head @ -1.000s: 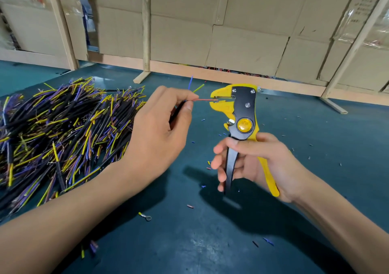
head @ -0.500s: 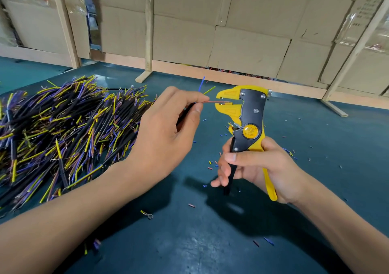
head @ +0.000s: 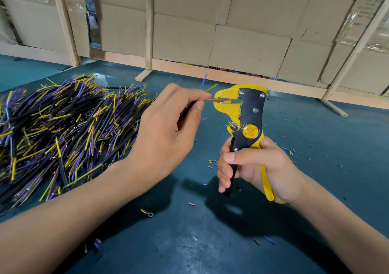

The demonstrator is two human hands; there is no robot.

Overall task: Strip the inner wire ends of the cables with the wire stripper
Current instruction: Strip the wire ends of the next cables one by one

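My left hand (head: 166, 130) pinches a black cable (head: 188, 107) between thumb and forefinger. Its thin red inner wire (head: 217, 100) reaches right into the jaws of the yellow and black wire stripper (head: 245, 117). A blue and a yellow-green inner wire (head: 207, 84) of the same cable stick up above my fingers. My right hand (head: 254, 168) grips the stripper's black and yellow handles and holds the tool upright, jaws pointing left. A big pile of black cables (head: 63, 126) with yellow, blue and brown inner wires lies on the left of the table.
The dark green table top (head: 189, 242) carries scattered bits of stripped insulation (head: 212, 163) around the stripper. A small ring terminal (head: 147, 212) lies near the front. A cardboard wall with wooden posts (head: 149, 27) closes off the back of the table.
Both hands and the stripper have stayed together and shifted slightly. The red wire now sits deeper in the jaws.
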